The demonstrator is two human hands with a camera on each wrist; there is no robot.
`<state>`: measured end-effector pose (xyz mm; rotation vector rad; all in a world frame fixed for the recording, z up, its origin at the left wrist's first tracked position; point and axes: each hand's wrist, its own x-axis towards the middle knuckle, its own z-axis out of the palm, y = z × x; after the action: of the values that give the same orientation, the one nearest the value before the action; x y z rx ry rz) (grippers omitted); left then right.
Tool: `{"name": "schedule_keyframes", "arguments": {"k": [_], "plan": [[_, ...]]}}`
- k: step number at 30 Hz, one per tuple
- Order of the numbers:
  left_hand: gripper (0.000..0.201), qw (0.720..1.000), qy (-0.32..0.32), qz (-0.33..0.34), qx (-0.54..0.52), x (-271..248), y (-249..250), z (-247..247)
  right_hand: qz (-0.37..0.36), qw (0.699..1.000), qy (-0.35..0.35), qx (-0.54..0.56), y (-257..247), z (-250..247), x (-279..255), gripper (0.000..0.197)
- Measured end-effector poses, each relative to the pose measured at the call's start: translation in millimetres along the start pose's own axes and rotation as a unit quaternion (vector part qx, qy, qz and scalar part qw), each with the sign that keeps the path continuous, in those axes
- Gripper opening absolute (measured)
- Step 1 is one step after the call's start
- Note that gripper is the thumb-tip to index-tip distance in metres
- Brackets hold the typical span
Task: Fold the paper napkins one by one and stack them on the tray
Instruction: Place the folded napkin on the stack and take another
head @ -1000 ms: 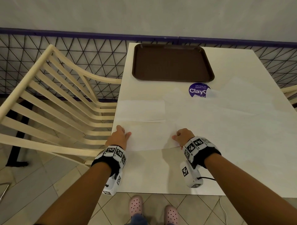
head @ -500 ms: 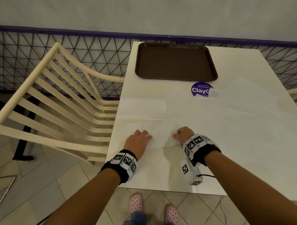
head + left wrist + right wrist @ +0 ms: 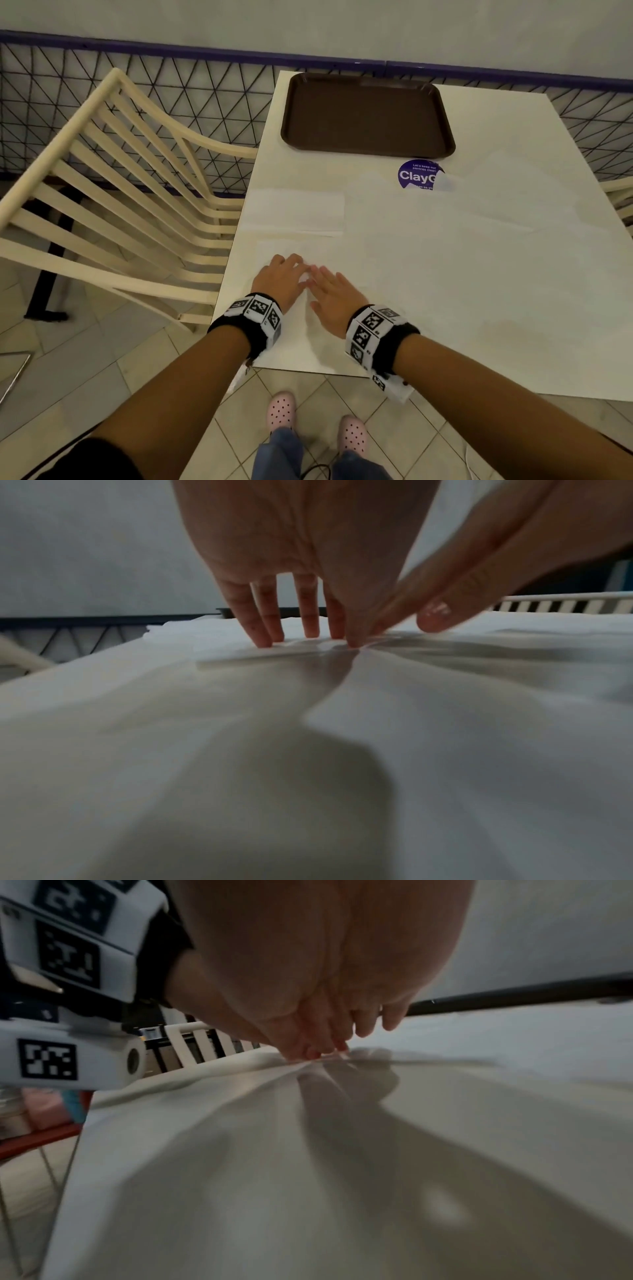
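On the near left part of the pale cream rectangular table (image 3: 479,274), both hands lie side by side on a thin white paper napkin (image 3: 274,248) that rests flat just in from the table's near edge. The left hand (image 3: 279,279) has its fingers (image 3: 263,631) stretched down, tips pressing the napkin's doubled edge onto the tabletop; nothing is gripped. The right hand (image 3: 334,296) also lies flat, its straight fingers (image 3: 329,1045) angled toward the left hand's and pressing the same sheet, with creases fanning out from under the tips in the wrist views. This looks like the creasing stage of a fold on this one napkin: the paper is laid over and is being flattened rather than lifted. Just beyond it lies another white paper napkin (image 3: 294,212), a flat rectangle, and more pale sheets seem to spread to the right, though they are hard to pick out against the table. The dark brown rectangular plastic tray (image 3: 366,116) sits at the far end, well apart from the hands, with no napkin on it, so stacking has not begun. Next, the crease probably wants running firm, then the light sheet pinched at an edge and carried to the tray without springing open.
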<state>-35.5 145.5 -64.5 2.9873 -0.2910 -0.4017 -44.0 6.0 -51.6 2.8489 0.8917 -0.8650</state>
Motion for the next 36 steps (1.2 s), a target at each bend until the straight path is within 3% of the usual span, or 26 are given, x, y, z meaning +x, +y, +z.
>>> {"name": "schedule_keyframes", "arguments": {"k": [8, 12, 15, 21, 28, 33, 36], "plan": [[0.042, 0.990, 0.019, -0.109, -0.087, -19, -9, 6, 0.018, 0.999, -0.033, 0.013, 38, 11, -27, 0.053], [0.037, 0.989, 0.015, -0.133, -0.069, -34, -22, 2, 0.028, 0.999, -0.026, 0.011, 51, 10, -35, 0.052], [0.042, 0.997, -0.012, -0.072, 0.002, -36, -17, -1, 0.021, 1.000, -0.015, -0.014, 50, 4, -31, 0.050], [0.050, 0.995, -0.046, 0.078, 0.043, -24, 29, 5, 0.015, 0.997, -0.028, -0.064, 50, -10, -16, 0.043], [0.045, 1.000, 0.005, -0.006, 0.029, -39, 22, 6, 0.013, 0.997, 0.001, -0.082, 55, -18, -13, 0.038], [0.042, 0.994, -0.009, -0.113, 0.008, -61, -17, 3, 0.004, 0.993, 0.034, -0.116, 43, -27, -8, 0.032], [0.042, 0.993, -0.024, -0.114, 0.023, -55, -17, -5, -0.007, 0.992, 0.041, -0.120, 42, -26, -6, 0.034]]}}
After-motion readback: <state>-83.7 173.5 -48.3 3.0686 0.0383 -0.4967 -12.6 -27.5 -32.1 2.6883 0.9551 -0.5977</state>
